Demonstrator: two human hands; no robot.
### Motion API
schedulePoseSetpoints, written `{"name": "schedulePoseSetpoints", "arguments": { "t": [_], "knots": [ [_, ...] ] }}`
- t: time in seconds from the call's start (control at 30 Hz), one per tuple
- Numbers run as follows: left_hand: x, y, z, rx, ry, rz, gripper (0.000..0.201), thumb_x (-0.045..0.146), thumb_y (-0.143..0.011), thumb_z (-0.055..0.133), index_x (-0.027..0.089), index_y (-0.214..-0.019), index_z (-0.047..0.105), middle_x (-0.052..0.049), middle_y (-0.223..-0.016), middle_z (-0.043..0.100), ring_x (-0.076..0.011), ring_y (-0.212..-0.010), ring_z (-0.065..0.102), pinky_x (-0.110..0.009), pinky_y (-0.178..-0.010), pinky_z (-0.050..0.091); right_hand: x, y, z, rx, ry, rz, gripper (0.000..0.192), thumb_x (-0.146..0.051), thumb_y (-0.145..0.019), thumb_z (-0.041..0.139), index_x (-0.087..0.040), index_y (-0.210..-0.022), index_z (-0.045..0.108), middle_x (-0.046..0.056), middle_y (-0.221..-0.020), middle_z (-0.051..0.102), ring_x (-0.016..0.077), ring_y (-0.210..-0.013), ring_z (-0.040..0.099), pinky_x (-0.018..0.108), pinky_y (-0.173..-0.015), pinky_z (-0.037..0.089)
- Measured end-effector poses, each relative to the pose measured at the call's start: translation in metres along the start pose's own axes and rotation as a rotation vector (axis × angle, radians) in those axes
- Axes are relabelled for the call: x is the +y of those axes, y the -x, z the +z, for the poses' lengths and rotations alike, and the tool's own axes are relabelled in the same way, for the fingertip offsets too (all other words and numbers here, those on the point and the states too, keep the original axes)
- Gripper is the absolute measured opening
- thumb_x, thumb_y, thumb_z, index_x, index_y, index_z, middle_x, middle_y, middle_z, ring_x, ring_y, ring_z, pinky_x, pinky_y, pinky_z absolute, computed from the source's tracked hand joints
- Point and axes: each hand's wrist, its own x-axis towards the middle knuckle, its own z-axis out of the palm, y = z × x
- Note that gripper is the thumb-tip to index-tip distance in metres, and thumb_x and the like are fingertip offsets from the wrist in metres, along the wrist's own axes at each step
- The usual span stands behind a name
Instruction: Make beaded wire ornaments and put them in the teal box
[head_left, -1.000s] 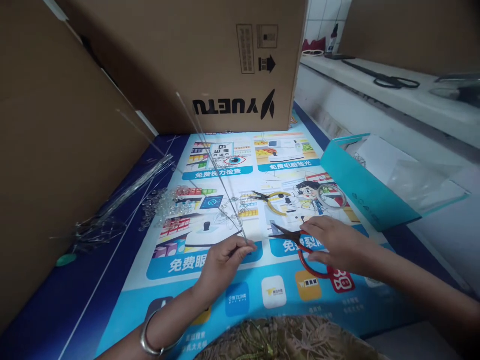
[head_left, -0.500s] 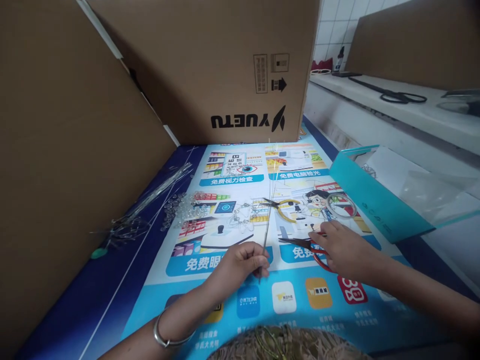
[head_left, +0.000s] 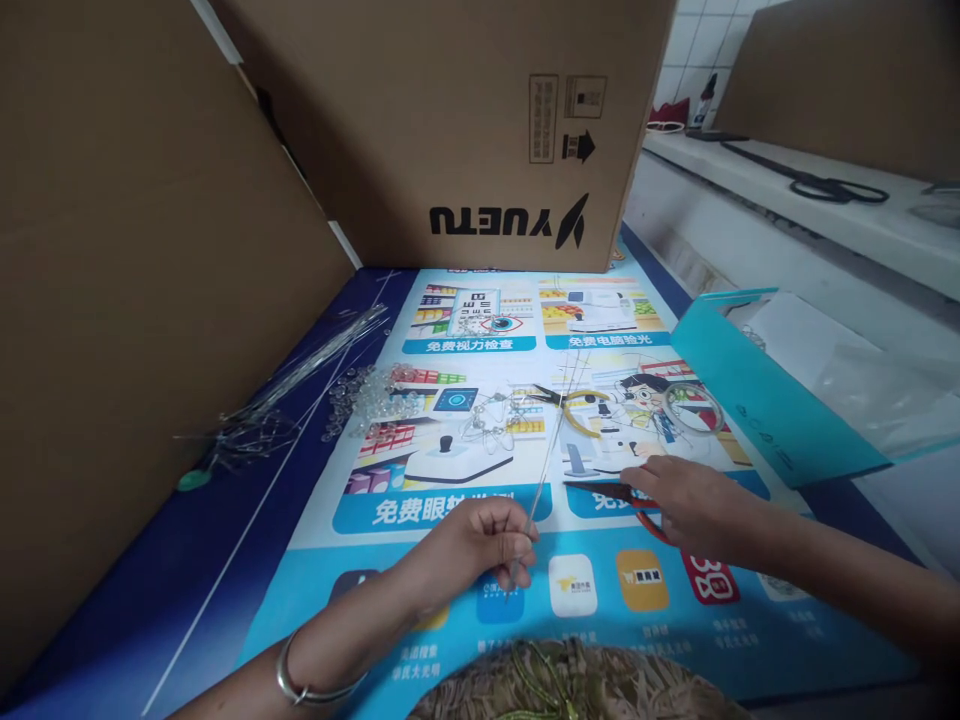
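Note:
My left hand [head_left: 491, 545] is closed around several thin metal wires [head_left: 546, 475], pinched between thumb and fingers; they slant up and away over the printed mat. To the right, my right hand [head_left: 701, 505] grips a pair of red-handled scissors [head_left: 651, 524] lying low over the mat. Their dark blades point left, towards the wires; how far they are apart is hard to make out. Just beyond the wires lie yellow-handled pliers [head_left: 586, 412]. Left of the pliers is a small cluster of clear beads and wire [head_left: 495, 415].
A pile of clear beads [head_left: 375, 400] lies left of centre, beside a long bundle of wires [head_left: 322, 350]. A coil of wire [head_left: 712, 420] sits near a turquoise box [head_left: 780, 400]. Cardboard [head_left: 480, 120] walls the back and left. Black scissors [head_left: 832, 188] rest on a ledge.
The wires in my left hand now lean further right, and that hand is slightly lower. My right hand has closed more over the scissors' handles. The view has shifted a little.

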Motion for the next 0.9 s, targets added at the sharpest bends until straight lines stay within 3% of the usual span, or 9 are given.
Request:
{"name": "schedulePoseSetpoints", "arguments": {
  "t": [0.17, 0.23, 0.33, 0.6, 0.9],
  "knots": [
    [0.001, 0.003, -0.003, -0.014, -0.01, -0.027, 0.018, 0.028, -0.074, 0.063, 0.012, -0.08, 0.059, -0.004, -0.067, 0.062, -0.0147, -0.056, 0.061, -0.025, -0.05, 0.045, -0.016, 0.009, -0.02, -0.238, -0.485, 0.1, 0.025, -0.038, -0.079, 0.05, -0.022, -0.099, 0.053, 0.002, -0.081, 0.058, 0.0145, -0.068, 0.051, 0.022, -0.055, 0.036],
    [0.002, 0.002, -0.002, -0.014, -0.007, -0.045, 0.018, 0.029, -0.075, 0.062, 0.012, -0.081, 0.058, -0.003, -0.068, 0.062, -0.0146, -0.057, 0.062, -0.024, -0.05, 0.044, -0.025, 0.011, -0.031, -0.336, -0.613, 0.09, 0.029, -0.047, -0.079, 0.05, -0.02, -0.089, 0.053, 0.0, -0.073, 0.055, 0.0121, -0.061, 0.047, 0.021, -0.052, 0.035],
    [0.004, 0.001, 0.0, -0.032, -0.004, -0.064, 0.018, 0.028, -0.075, 0.062, 0.012, -0.082, 0.058, -0.003, -0.069, 0.063, -0.0135, -0.057, 0.062, -0.023, -0.05, 0.043, -0.035, 0.009, -0.042, -0.37, -0.738, 0.016, 0.034, -0.051, -0.081, 0.044, -0.019, -0.092, 0.049, 0.0, -0.075, 0.051, 0.0112, -0.062, 0.043, 0.021, -0.053, 0.035],
    [0.004, 0.004, 0.004, -0.115, -0.019, -0.099, 0.018, 0.03, -0.073, 0.062, 0.014, -0.081, 0.06, -0.002, -0.068, 0.063, -0.0119, -0.056, 0.06, -0.023, -0.05, 0.041, -0.049, -0.008, -0.045, -0.389, -0.777, -0.103, 0.032, -0.048, -0.085, 0.04, -0.019, -0.098, 0.046, -0.001, -0.07, 0.046, 0.0099, -0.058, 0.037, 0.023, -0.054, 0.033],
    [0.006, 0.005, 0.005, -0.138, -0.003, -0.126, 0.016, 0.028, -0.072, 0.063, 0.014, -0.078, 0.06, -0.001, -0.067, 0.063, -0.0127, -0.056, 0.061, -0.023, -0.05, 0.041, -0.053, -0.015, -0.045, -0.397, -0.77, -0.139, 0.03, -0.047, -0.086, 0.039, -0.019, -0.094, 0.045, -0.001, -0.07, 0.044, 0.0093, -0.058, 0.036, 0.022, -0.052, 0.031]
  ]
}}
